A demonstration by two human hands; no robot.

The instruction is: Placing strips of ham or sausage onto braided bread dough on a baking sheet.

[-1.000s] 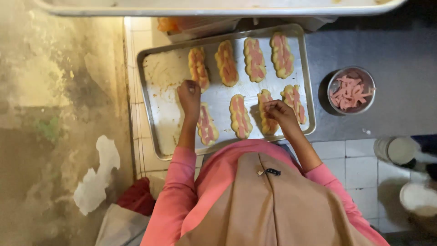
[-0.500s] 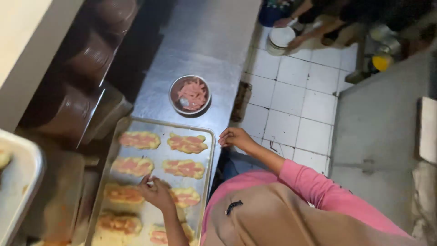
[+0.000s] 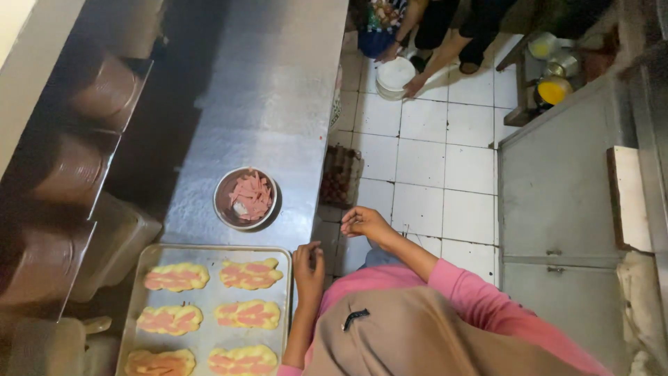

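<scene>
On the steel counter point(image 3: 278, 104), lower left of view, lies a metal tray point(image 3: 209, 252) with six shaped dough pieces in two columns, each pale yellow with pink strips laid along the top. Nearest the hands: the upper-right piece point(image 3: 250, 273). Beyond the tray, close to its far edge, stands a small round bowl point(image 3: 245, 198) holding pink strips.

Left hand point(image 3: 308, 270): at the tray's right rim, beside the corner, fingers together and lightly curled, nothing seen in it. Cannot tell whether it touches the rim.

Right hand point(image 3: 366, 223): off the counter edge, above the white tile floor point(image 3: 424, 181), fingers loosely bent inward, thumb near the fingertips. Cannot tell whether anything is pinched.

Both arms wear pink sleeves point(image 3: 480, 296); a tan cloth point(image 3: 417, 334) covers the head below the camera.

Top of view: another person sits on the floor, one hand on a white pail point(image 3: 396, 75). A grey cabinet point(image 3: 557, 202) stands at right.
</scene>
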